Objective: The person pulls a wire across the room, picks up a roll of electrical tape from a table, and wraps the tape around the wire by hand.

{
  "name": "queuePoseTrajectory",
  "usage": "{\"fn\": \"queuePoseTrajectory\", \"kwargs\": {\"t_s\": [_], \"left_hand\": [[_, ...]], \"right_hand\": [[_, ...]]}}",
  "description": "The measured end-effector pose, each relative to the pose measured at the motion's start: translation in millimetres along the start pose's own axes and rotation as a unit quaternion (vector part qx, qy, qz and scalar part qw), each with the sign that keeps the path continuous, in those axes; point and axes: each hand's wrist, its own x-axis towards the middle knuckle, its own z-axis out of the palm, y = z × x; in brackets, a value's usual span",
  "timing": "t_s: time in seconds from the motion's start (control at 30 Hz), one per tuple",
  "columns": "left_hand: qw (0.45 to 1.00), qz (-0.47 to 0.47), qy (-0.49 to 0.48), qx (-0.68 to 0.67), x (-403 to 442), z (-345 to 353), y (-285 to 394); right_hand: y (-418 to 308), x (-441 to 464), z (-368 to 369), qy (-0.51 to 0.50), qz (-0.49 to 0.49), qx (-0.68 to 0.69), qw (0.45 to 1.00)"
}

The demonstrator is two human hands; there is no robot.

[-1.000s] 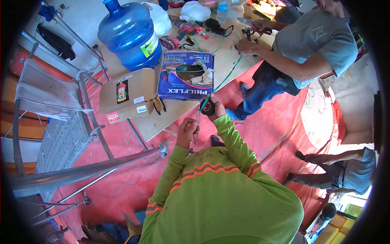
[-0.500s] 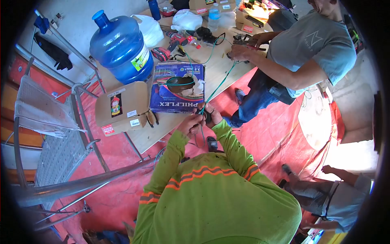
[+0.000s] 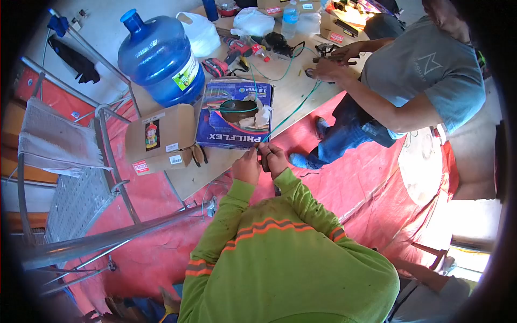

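Note:
Both my hands meet just in front of the table edge, by the blue PHILFLEX box [image 3: 234, 134]. My left hand [image 3: 247, 167] is closed on the green wire [image 3: 293, 111] near its end. Wrapped round a small black roll [image 3: 265, 163], my right hand [image 3: 276, 160] touches the left one. The wire runs up and right from my fingers to the hands of a co-worker [image 3: 331, 67]. More green wire shows in the torn opening of the box.
An open brown carton [image 3: 161, 134] and a large blue water jug [image 3: 161, 59] stand left on the table [image 3: 199, 180]. Behind the box lie a red drill [image 3: 237, 47] and plastic bags. Metal scaffold pipes [image 3: 124, 234] cross the left side. Another person is at the lower right.
My hands have come together, and the black roll is now mostly hidden by my fingers. The person at the lower right has moved lower in view.

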Motion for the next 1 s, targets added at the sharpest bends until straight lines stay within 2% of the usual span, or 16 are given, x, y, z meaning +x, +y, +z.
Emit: {"fn": "queuePoseTrajectory", "kwargs": {"t_s": [0.1,0.13,0.23,0.27,0.3,0.37,0.4,0.5,0.67,0.77,0.83,0.87,0.97,1.0], "left_hand": [[1.000,-0.025,-0.005,0.011,-3,-9,8],[0.999,-0.034,-0.003,0.008,-4,-9,9],[0.999,-0.029,0.003,-0.019,-6,-9,7],[0.999,-0.033,0.009,-0.001,-7,-3,3],[0.999,-0.024,0.007,0.022,-10,1,-1],[0.998,-0.005,0.004,0.068,-12,2,-6],[0.997,-0.006,-0.005,0.082,-14,3,-7],[0.994,-0.001,-0.021,0.106,-15,-6,5],[0.986,0.038,0.016,0.160,-17,-8,2],[0.998,-0.031,0.030,0.040,-28,1,-8],[0.964,-0.194,-0.099,-0.151,-37,-7,-14],[0.916,-0.275,-0.161,-0.243,-47,-15,-17],[0.874,-0.321,-0.232,-0.280,-111,22,-73],[0.891,-0.315,-0.229,-0.232,-129,24,-86]], "right_hand": [[6,7,-7,-0.009,0.023,-0.031,0.999],[3,5,-6,-0.035,0.034,0.028,0.998],[3,5,-6,-0.037,0.024,-0.003,0.999],[7,8,-6,-0.003,0.012,-0.072,0.997],[9,11,-9,0.009,-0.043,-0.171,0.984],[-4,11,-3,0.032,-0.154,-0.358,0.920],[-12,6,-4,0.036,-0.123,-0.396,0.909],[-11,14,-5,0.041,-0.123,-0.474,0.871],[1,26,-9,0.039,-0.112,-0.420,0.900],[3,24,-8,0.043,-0.127,-0.373,0.918],[5,27,-7,0.070,-0.172,-0.339,0.922],[6,32,-5,0.091,-0.204,-0.327,0.918],[-7,41,3,0.127,-0.249,-0.299,0.912],[-10,45,3,0.128,-0.257,-0.302,0.909]]}}
